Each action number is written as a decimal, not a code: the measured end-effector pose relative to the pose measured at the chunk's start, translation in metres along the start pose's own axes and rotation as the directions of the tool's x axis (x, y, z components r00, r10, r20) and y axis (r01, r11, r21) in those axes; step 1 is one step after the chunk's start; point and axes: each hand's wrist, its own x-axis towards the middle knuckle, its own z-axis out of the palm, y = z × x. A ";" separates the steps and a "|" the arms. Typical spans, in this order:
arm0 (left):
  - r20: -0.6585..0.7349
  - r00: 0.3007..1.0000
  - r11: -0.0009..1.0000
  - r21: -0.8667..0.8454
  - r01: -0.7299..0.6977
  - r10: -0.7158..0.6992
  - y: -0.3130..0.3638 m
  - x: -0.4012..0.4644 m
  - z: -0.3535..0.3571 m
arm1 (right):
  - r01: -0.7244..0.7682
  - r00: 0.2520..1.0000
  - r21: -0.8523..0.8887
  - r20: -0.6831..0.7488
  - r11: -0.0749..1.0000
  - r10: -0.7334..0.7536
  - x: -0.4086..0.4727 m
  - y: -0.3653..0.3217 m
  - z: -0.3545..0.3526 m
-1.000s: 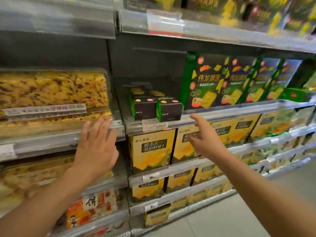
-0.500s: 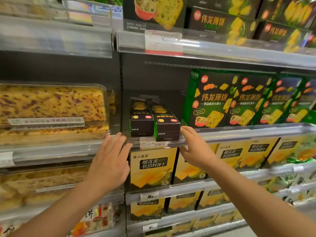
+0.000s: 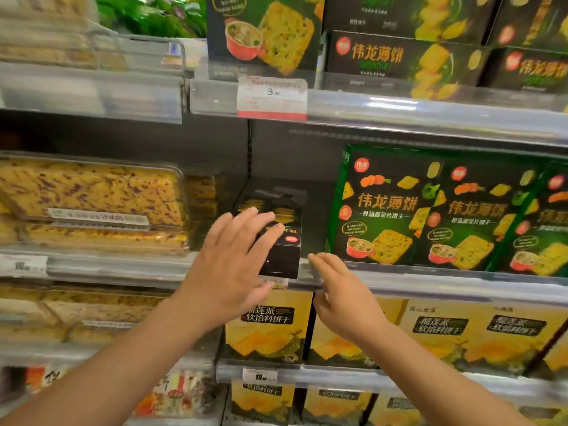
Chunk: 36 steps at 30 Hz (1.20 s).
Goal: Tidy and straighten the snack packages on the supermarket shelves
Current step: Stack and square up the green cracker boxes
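Small black snack boxes (image 3: 284, 247) stand end-on at the left of the middle shelf (image 3: 399, 282), beside a row of tall green cracker boxes (image 3: 387, 207). My left hand (image 3: 230, 265) reaches over the front of the black boxes with fingers spread and straight, covering the left box; whether it touches is unclear. My right hand (image 3: 341, 299) hovers at the shelf lip just right of the black boxes, fingers relaxed, holding nothing. Between the black boxes and the green ones is a gap.
Clear trays of yellow cakes (image 3: 89, 195) fill the left bay. Yellow durian biscuit boxes (image 3: 267, 327) line the shelf below. Dark cracker boxes (image 3: 405, 59) sit on the top shelf behind a price tag (image 3: 272, 96).
The view has tilted up and closer. My left hand rose from the lower shelf edge onto the black boxes. My right hand slipped slightly down and right along the shelf lip.
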 end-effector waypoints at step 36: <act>0.108 0.989 0.995 0.001 0.098 -0.097 -0.040 0.011 0.012 | 0.258 0.966 0.459 -0.131 0.850 -0.222 0.048 -0.080 -0.154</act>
